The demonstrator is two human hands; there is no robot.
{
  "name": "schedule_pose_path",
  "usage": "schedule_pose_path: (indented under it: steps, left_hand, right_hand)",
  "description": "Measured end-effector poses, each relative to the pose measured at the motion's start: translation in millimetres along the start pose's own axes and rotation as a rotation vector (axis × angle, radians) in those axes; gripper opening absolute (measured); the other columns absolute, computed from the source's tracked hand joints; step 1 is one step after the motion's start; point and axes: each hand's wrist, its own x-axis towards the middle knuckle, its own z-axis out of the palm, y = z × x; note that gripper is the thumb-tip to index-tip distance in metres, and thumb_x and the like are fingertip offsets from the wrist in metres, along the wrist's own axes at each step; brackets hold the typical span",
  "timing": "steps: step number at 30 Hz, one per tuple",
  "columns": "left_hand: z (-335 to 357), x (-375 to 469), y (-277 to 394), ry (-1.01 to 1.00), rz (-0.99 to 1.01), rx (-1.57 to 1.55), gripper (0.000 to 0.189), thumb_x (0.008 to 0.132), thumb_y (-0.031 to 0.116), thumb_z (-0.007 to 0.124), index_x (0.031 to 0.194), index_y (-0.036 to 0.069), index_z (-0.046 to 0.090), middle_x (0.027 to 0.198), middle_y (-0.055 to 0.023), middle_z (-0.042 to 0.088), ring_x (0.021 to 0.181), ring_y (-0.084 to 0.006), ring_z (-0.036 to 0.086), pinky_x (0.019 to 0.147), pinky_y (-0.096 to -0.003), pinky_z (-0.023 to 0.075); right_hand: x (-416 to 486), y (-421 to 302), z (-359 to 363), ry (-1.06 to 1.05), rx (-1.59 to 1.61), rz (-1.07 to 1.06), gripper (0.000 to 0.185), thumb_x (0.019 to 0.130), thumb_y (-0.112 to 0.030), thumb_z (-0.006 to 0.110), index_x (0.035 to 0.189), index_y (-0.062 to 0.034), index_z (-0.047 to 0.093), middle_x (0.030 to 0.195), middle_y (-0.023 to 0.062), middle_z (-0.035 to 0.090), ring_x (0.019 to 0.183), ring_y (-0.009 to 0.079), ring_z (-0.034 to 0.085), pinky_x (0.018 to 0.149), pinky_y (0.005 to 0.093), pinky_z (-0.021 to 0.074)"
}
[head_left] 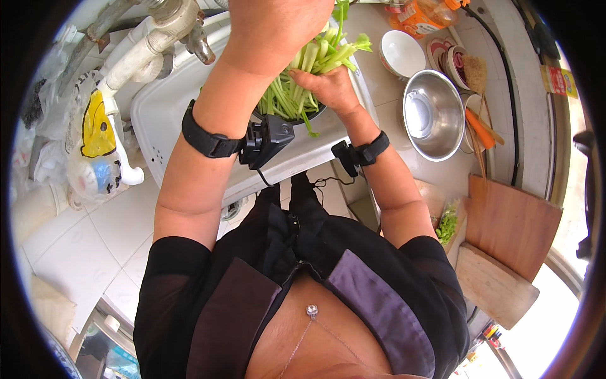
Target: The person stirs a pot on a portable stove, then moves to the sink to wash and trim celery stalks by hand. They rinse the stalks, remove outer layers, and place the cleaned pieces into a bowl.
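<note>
In a white sink stands a dark-rimmed round vessel heaped with green celery stalks. My right hand is shut on a bunch of stalks above that vessel, thumb across them; some cut ends and leafy tips stick out past it. My left hand is raised over the sink's far side, close to the bunch. Its fingers are hidden or cut off by the top edge, so I cannot tell what they hold.
A metal tap and white pipes stand at left, near plastic bags. On the right counter are a white bowl, a steel bowl, an orange bottle and wooden boards. Cables hang from both wrist-worn devices.
</note>
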Motion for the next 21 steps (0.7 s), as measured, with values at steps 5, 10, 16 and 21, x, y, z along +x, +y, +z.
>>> schedule_pose_path:
  steps: [5,10,16,21]
  left_hand:
    - [-41,19,12,-0.049,0.392,0.143,0.023,0.090,0.004,0.066,0.111,0.002,0.057,0.098,-0.0083,0.064,0.084,-0.0145,0.062,0.075,-0.0242,0.0499]
    - [-82,-2,53,-0.149,0.289,0.311,0.024,0.087,-0.003,0.064,0.109,-0.008,0.055,0.097,-0.0196,0.068,0.076,-0.0214,0.068,0.065,-0.0272,0.0568]
    - [-65,-66,58,-0.141,-0.064,0.046,0.026,0.084,-0.006,0.068,0.107,-0.003,0.055,0.098,-0.0158,0.062,0.087,-0.0232,0.061,0.076,-0.0295,0.0513]
    - [-58,-104,36,-0.347,-0.097,0.194,0.028,0.080,-0.007,0.069,0.104,0.000,0.057,0.096,-0.0147,0.062,0.085,-0.0290,0.060,0.075,-0.0346,0.0488]
  right_hand:
    - [4,11,-10,0.121,-0.029,0.063,0.032,0.076,-0.015,0.078,0.103,-0.0023,0.065,0.094,0.0035,0.068,0.085,0.0125,0.063,0.077,0.0293,0.0526]
    - [9,-3,-38,0.273,0.215,0.130,0.022,0.082,-0.009,0.072,0.101,-0.0006,0.064,0.093,0.0053,0.066,0.083,0.0150,0.063,0.076,0.0296,0.0531]
    - [23,-58,-92,0.317,0.492,0.003,0.018,0.086,-0.007,0.067,0.101,0.0013,0.060,0.091,0.0102,0.065,0.083,0.0208,0.064,0.076,0.0345,0.0543]
    - [27,-115,-114,0.350,0.512,-0.120,0.025,0.088,-0.005,0.064,0.111,-0.0078,0.055,0.096,0.0022,0.059,0.085,0.0166,0.060,0.078,0.0318,0.0524]
